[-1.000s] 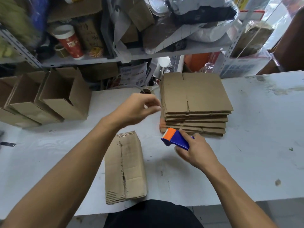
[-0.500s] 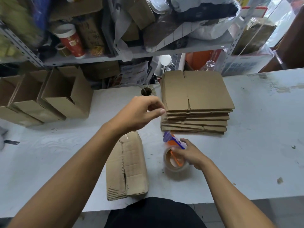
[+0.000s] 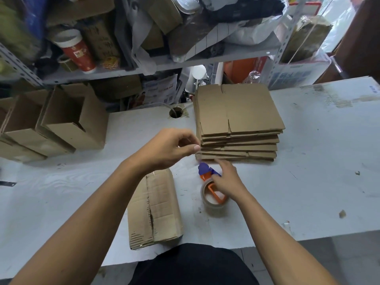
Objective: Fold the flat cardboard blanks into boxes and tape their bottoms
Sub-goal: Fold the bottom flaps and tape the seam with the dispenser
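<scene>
A stack of flat cardboard blanks lies at the back middle of the white table. A folded box lies on its side near the front edge, its taped seam facing up. My left hand hovers above the table by the stack's near left corner, fingers loosely curled, thumb out, nothing in it. My right hand rests on the blue and orange tape dispenser, which stands on the table in front of the stack; the index finger points at the stack.
Several folded open boxes lie on their sides at the left of the table. A round cable hole is just left of the stack. Cluttered metal shelves rise behind the table. Small scraps lie at the right.
My right hand has lowered the tape dispenser from the air onto the table and loosened its grip on it. My left hand has stayed by the stack's corner.
</scene>
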